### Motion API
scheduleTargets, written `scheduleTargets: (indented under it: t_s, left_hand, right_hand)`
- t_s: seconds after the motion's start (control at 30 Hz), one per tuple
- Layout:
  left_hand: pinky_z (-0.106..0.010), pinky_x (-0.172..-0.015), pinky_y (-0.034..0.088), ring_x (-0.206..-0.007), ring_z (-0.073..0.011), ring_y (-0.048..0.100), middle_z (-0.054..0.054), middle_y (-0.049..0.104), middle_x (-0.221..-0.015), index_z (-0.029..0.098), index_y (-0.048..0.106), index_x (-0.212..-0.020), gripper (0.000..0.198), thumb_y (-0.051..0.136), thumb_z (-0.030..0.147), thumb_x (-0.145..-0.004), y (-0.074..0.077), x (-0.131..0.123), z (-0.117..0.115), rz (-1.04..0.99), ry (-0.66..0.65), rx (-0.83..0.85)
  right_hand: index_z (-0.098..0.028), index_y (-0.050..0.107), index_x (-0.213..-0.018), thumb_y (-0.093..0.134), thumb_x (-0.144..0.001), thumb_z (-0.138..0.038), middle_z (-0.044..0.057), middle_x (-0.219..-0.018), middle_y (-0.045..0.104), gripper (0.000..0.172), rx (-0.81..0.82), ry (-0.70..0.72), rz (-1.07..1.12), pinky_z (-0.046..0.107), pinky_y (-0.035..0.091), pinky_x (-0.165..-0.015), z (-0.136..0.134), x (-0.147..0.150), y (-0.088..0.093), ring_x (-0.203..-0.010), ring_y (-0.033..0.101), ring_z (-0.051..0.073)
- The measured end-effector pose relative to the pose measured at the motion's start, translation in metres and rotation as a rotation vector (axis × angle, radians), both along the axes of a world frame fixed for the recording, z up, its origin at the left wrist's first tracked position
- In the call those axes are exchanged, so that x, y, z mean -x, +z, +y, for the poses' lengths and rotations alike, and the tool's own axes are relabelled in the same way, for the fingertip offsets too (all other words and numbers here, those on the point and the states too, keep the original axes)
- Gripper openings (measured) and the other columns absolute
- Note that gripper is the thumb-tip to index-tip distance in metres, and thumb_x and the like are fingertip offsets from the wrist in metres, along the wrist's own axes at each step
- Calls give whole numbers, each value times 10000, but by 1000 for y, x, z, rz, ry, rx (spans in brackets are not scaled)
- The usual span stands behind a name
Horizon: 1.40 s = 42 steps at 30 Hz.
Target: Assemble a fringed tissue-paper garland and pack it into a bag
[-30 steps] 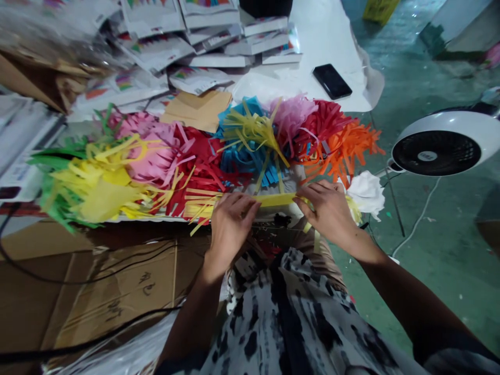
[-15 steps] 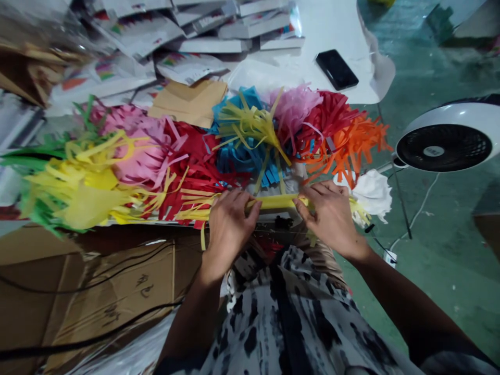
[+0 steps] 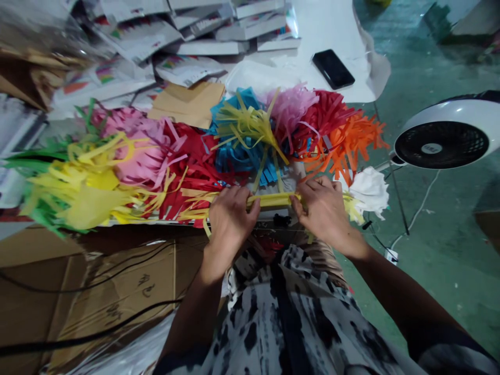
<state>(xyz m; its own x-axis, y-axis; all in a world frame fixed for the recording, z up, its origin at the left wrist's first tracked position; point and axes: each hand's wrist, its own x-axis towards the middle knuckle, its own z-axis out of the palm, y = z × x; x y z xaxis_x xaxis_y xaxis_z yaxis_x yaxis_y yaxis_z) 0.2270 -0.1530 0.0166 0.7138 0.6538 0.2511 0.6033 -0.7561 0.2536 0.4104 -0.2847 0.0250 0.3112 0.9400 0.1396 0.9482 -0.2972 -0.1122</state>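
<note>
A rolled strip of yellow tissue paper (image 3: 273, 200) with fringed ends stretches level between my two hands. My left hand (image 3: 233, 216) is closed around its left part, with fringe sticking out beyond the fingers. On the other side my right hand (image 3: 320, 211) pinches the roll between thumb and fingers, and more yellow fringe shows past it. Just behind lie tissue tassels in blue (image 3: 244, 161), red (image 3: 189, 156) and orange (image 3: 353, 140). A yellow tassel (image 3: 250, 125) rests on the blue ones. The fingertips' undersides are hidden.
Yellow (image 3: 88, 192) and pink (image 3: 140, 151) tassels pile up at the left. White packets (image 3: 133, 36) and a black phone (image 3: 333, 69) lie at the back. A white fan (image 3: 441, 133) stands right, near crumpled white paper (image 3: 369, 190). Cardboard (image 3: 133, 291) and cables are below left.
The yellow roll between my hands looks narrower and more twisted. My right hand has shifted slightly left and its fingers have turned a little; my left hand stays nearly in place.
</note>
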Motion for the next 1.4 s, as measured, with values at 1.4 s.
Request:
scheduleTargets:
  t_s: [1.4]
  left_hand:
    - [-350,-826,527,-957,-210,658,-72,763,-1017,205,736,-1008,129,608,206,-1014,-19,-6,3,-209,-407,-10]
  right_hand:
    - [-231,710,-990,487,-1052,-214,46,-988,762,231,-146,265,-15,455,247,-947,-10,-11,-2,-1098,581,258]
